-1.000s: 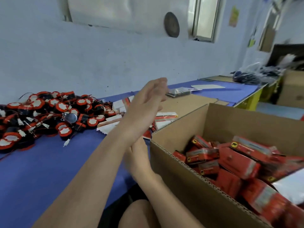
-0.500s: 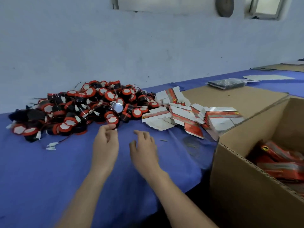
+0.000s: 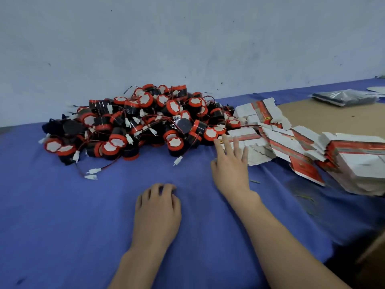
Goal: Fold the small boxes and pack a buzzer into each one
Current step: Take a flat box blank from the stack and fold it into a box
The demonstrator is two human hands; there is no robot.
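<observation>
A heap of black and red round buzzers [image 3: 143, 119] with red wires and white plugs lies on the blue cloth by the wall. To its right sprawl stacks of flat, unfolded red and white small boxes [image 3: 291, 142]. My right hand [image 3: 230, 163] reaches forward with fingers spread, its fingertips resting on the nearest flat box [image 3: 243, 138] at the left end of the stacks. My left hand [image 3: 157, 213] rests palm down on the cloth with curled fingers, holding nothing, a little in front of the buzzers.
The blue-covered table [image 3: 62, 215] runs to a pale wall behind. A sheet of brown cardboard [image 3: 325, 117] lies at the back right with a dark plastic-wrapped packet [image 3: 345, 98] on it. A carton's corner [image 3: 373, 253] shows at the lower right.
The view has swung left from the carton of packed boxes to the table. My right hand has moved right and forward onto the flat boxes; my left hand has drawn back and settled on the cloth.
</observation>
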